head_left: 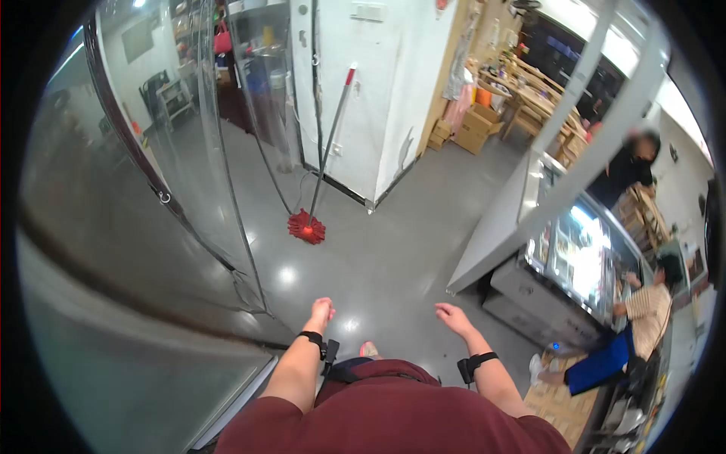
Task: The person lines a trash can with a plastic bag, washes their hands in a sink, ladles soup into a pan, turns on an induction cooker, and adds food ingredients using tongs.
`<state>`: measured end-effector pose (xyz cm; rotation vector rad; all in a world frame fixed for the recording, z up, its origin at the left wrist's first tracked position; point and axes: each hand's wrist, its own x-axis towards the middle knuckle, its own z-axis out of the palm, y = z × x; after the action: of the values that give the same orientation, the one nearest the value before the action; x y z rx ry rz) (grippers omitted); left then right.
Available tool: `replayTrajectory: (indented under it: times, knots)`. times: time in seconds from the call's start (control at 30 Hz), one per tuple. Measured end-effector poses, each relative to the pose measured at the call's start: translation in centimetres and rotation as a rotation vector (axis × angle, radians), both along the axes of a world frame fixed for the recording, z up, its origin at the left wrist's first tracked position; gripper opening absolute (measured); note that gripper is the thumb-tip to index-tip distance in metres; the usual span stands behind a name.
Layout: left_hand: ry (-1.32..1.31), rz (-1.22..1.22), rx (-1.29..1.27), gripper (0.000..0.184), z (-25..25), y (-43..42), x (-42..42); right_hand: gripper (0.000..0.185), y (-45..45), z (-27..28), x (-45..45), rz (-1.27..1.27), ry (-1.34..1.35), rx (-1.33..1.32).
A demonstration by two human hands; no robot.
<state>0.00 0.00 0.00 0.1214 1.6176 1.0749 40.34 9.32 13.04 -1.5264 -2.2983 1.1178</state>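
My left hand [323, 312] hangs in front of me above the grey floor, its fingers loosely curled with nothing visible in them. On the other side, my right hand [452, 318] is held out with fingers partly stretched and apart, holding nothing. Both wrists wear a black strap with a small device. Ahead, a mop with a red head [307, 227] stands on the floor, its long handle leaning against a white pillar [352, 129]. Neither hand touches it.
Clear plastic strip curtains [197, 151] hang at the left. A lit display counter [567, 257] stands at the right, with a person in a striped top [648, 314] beside it and another in black behind. Cardboard boxes [478, 129] and wooden tables lie farther back.
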Motion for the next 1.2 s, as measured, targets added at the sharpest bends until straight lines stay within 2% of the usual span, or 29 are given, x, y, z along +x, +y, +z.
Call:
replayTrajectory:
  times: [0.07, 0.1, 0.13, 0.2, 0.27, 0.37, 0.4, 0.47, 0.53, 0.6, 0.67, 0.73, 0.8, 0.83, 0.9, 0.97, 1.0, 1.03, 1.07, 1.1, 1.13, 1.17, 1.2]
  knots:
    - [0.07, 0.133, 0.041, 0.044, 1.8, -0.7, 0.5, 0.039, -1.2, -0.5, 1.6, 0.138, -0.082, -0.054]
    - [0.196, 0.168, 0.084, 0.044, 3.6, 10.6, -8.3, 0.036, 10.3, -1.1, -5.2, 0.206, -0.174, -0.077]
    - [0.277, 0.194, 0.11, 0.045, 2.6, 13.3, -9.1, 0.034, 13.0, -2.4, -3.2, 0.267, -0.311, -0.114]
    - [0.466, 0.249, 0.167, 0.046, 3.6, 17.8, -13.8, 0.029, 17.0, -6.1, -1.6, 0.242, -0.335, -0.023]
    - [0.652, 0.322, 0.225, 0.049, 8.6, 21.9, -18.3, 0.025, 21.5, -7.8, -2.6, -0.014, -0.289, -0.395]
    - [0.749, 0.437, 0.373, 0.054, 13.8, 27.9, -27.1, 0.022, 31.1, -7.9, -8.5, -0.165, -0.187, -0.61]
    - [0.801, 0.487, 0.41, 0.056, 15.9, 29.3, -29.7, 0.019, 36.4, -10.8, -10.6, 0.036, -0.221, -0.525]
    - [0.83, 0.539, 0.437, 0.057, 21.4, 32.3, -34.3, 0.023, 43.9, -7.4, -21.2, 0.037, -0.102, -0.331]
    - [0.892, 0.542, 0.427, 0.059, 24.3, 34.4, -39.9, 0.029, 50.7, -5.0, -34.1, 0.268, -0.025, -0.008]
    - [0.966, 0.513, 0.426, 0.063, 26.7, 36.6, -45.5, 0.037, 54.8, -0.7, -49.0, 0.426, 0.22, -0.029]
    - [0.926, 0.468, 0.533, 0.068, 31.0, 36.9, -49.1, 0.04, 55.5, 5.4, -63.9, 0.641, 0.391, -0.047]
    - [0.894, 0.408, 0.585, 0.075, 33.6, 36.3, -52.9, 0.04, 54.3, 13.2, -75.6, 0.92, 0.397, -0.029]
    - [1.064, 0.459, 0.589, 0.077, 32.9, 35.8, -57.8, 0.045, 54.4, 15.8, -86.0, 1.164, 0.393, -0.044]
    - [1.158, 0.471, 0.586, 0.077, 32.7, 34.9, -60.5, 0.048, 55.3, 16.7, -90.7, 1.178, 0.431, -0.037]
    - [1.051, 0.553, 0.536, 0.077, 32.3, 31.9, -64.7, 0.056, 55.9, 17.1, -98.6, 1.198, 0.492, -0.049]
    - [1.325, 0.595, 0.361, 0.072, 34.1, 29.3, -67.0, 0.066, 58.1, 17.3, -103.8, 1.016, 0.641, 0.01]
    - [1.416, 0.593, 0.245, 0.084, 33.0, 27.1, -69.1, 0.067, 60.4, 16.4, -106.8, 0.909, 0.735, 0.123]
    - [1.5, 0.632, 0.158, 0.075, 33.2, 25.5, -70.3, 0.068, 62.5, 14.7, -108.6, 0.796, 0.814, 0.226]
    - [1.546, 0.712, 0.124, 0.066, 33.3, 24.4, -71.3, 0.067, 64.7, 14.1, -109.8, 0.675, 0.82, 0.119]
    - [1.637, 0.73, -0.119, 0.067, 33.3, 23.2, -72.3, 0.067, 66.9, 13.7, -111.1, 0.551, 0.827, 0.011]
    - [1.736, 0.798, -0.211, 0.075, 33.5, 22.5, -73.4, 0.065, 69.0, 13.8, -112.0, 0.449, 0.812, 0.087]
    - [1.767, 0.963, -0.036, 0.074, 33.7, 22.5, -74.5, 0.062, 70.9, 13.7, -112.5, 0.34, 0.792, 0.152]
    - [1.781, 1.074, -0.201, 0.07, 33.4, 22.2, -75.4, 0.059, 72.6, 13.1, -113.4, 0.172, 0.866, 0.211]
